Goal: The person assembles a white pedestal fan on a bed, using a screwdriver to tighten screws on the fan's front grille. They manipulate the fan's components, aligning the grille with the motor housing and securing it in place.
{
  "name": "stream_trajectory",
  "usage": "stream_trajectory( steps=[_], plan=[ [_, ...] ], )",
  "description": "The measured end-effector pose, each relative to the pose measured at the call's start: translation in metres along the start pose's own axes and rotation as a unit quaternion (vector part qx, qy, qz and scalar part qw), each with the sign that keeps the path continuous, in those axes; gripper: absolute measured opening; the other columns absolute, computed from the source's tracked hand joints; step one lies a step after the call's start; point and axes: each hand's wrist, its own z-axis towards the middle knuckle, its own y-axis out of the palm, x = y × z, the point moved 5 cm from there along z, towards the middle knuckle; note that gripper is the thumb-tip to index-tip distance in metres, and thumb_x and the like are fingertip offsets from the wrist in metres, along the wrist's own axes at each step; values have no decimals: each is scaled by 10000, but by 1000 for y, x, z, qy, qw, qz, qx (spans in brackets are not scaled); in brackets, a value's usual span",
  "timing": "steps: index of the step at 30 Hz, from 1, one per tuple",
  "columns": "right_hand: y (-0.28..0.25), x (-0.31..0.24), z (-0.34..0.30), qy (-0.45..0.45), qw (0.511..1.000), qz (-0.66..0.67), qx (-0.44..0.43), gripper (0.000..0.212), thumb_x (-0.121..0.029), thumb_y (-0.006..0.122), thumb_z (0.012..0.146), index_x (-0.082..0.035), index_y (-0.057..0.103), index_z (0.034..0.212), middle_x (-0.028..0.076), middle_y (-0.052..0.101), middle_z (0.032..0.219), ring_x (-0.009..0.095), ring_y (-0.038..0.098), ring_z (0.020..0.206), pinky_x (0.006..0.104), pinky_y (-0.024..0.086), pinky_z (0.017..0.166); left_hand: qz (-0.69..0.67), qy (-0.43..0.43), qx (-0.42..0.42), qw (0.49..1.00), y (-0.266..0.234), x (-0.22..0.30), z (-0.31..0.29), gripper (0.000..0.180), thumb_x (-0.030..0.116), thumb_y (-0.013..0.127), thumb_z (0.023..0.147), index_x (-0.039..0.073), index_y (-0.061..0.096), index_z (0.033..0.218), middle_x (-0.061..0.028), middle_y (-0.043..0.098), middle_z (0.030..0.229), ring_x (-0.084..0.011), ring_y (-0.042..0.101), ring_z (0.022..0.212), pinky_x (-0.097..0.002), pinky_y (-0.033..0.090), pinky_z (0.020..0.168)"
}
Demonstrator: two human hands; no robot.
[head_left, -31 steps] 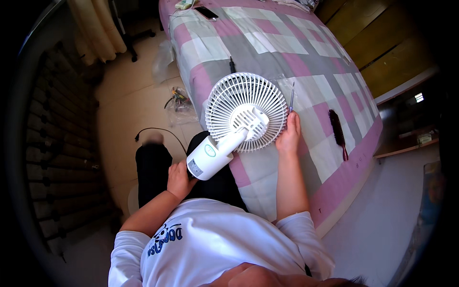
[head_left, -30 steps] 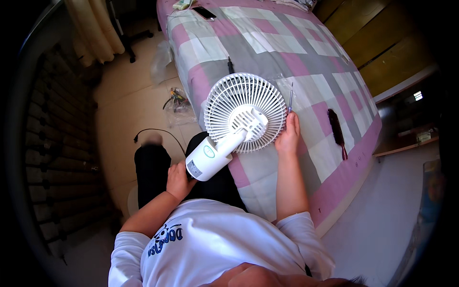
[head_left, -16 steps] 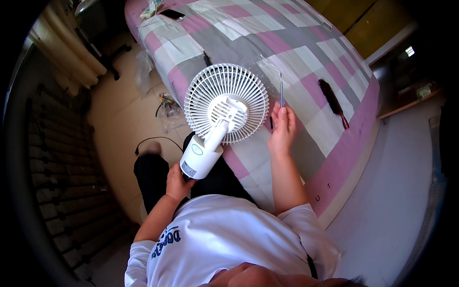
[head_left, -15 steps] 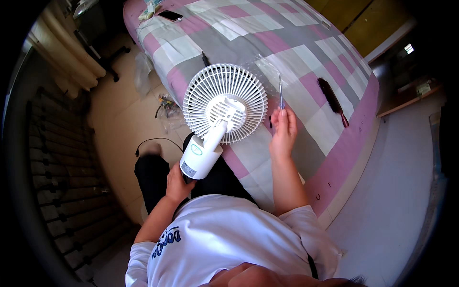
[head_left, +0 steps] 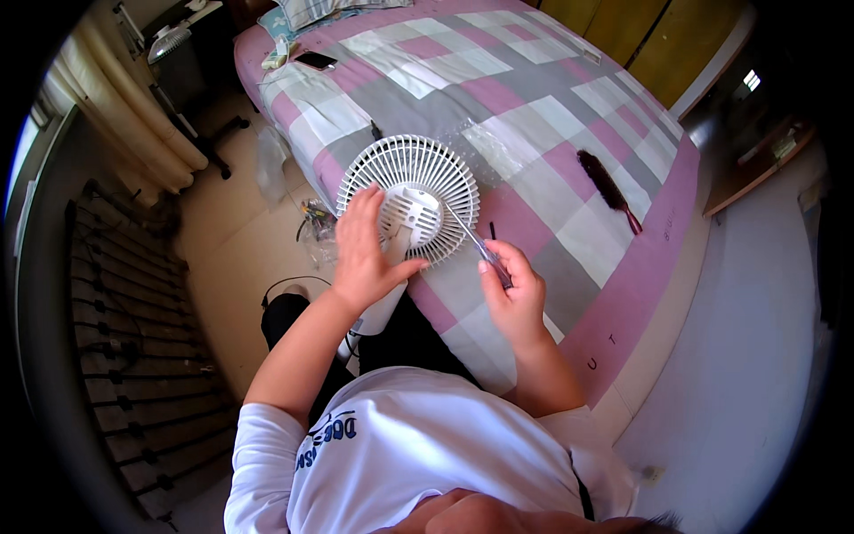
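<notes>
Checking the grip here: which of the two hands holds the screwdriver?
The right hand grips the screwdriver; the left hand, spread over the fan, holds no tool.

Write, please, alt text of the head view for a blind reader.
A person's right hand points a screwdriver at the back of a white fan, with the left hand over its grille. A hairbrush lies on the checked bed.

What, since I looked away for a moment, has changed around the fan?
The left hand let go of the base of the fan and moved up over the grille. The right hand swung its screwdriver leftward, tip now by the rear housing. The hairbrush and phone stayed on the bed.
</notes>
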Motion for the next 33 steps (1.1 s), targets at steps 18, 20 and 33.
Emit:
stream_trajectory(
  steps=[18,20,33],
  plan=[
    [13,-49,32,-233,925,-300,-24,247,-139,718,809,-64,698,1044,51,613,678,230,586,561,353,463,519,3,-50,-26,998,39,-6,9,1142,279,914,561,34,293,1488,-190,314,1541,-425,264,1432,-535,201,1162],
    [14,-53,36,-248,919,-305,-27,244,-141,716,810,-67,698,1043,47,609,693,228,584,568,354,463,522,-11,-51,-27,998,41,-9,8,1139,267,914,562,38,294,1488,-189,312,1543,-431,257,1435,-542,196,1162],
    [24,-59,39,-263,897,-344,-84,282,-140,715,814,-84,706,1090,24,589,695,212,565,563,340,460,529,-39,-56,-29,997,40,-10,8,1112,248,911,570,61,307,1485,-175,303,1550,-426,245,1445,-565,198,1153]
  ],
)
